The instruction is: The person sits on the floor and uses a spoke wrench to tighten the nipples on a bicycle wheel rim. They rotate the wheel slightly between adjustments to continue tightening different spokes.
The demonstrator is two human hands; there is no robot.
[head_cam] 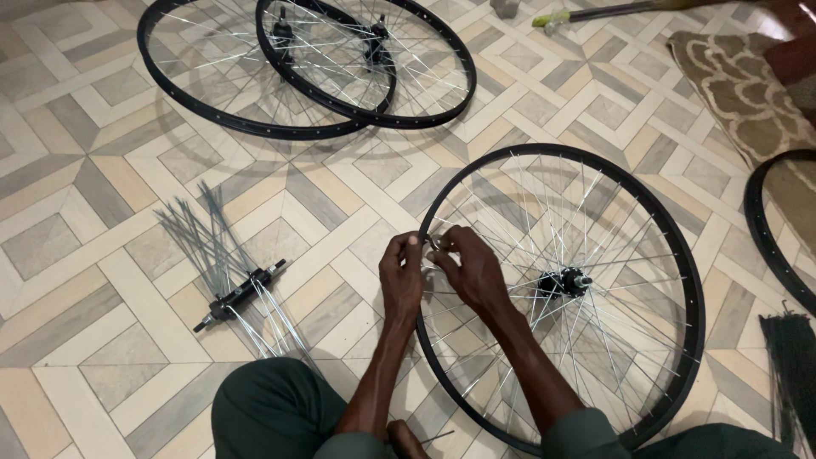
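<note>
Head view looks straight down at a patterned tile floor (110,178) with somebody sitting on it, lacing up a bicycle wheel (561,289). The wheel lies flat right in front of their knees, toward the lower right of the floor, black rim with the hub (563,282) sitting in the middle and silver spokes fanning out.

Both hands are up at the left side of the rim. The left hand (401,274) is pinched on the rim edge, fingers curled narrow around it. The right hand (472,265) comes in from inside the wheel, fingertips closed tight on something small and shiny at the rim, looks like a spoke end or nipple, too tiny to say which. So the rim is directly between and under the fingers, touching both hands.

My read: this is the step of seating a spoke at its rim hole. The next bit probably needs the rim held steady with one hand while the other threads that tiny piece on straight, fiddly fingertip stuff rather than force.

Other stuff around: a loose hub with spokes (240,291) hanging off it lies on the floor to the left, well apart from the hands. Two finished-looking wheels (306,64) overlap at the top edge. A patterned rug (735,85) is in the top right corner, another black rim (778,229) pokes in at the right edge, and a dark bundle (790,365) sits near the bottom right.
</note>
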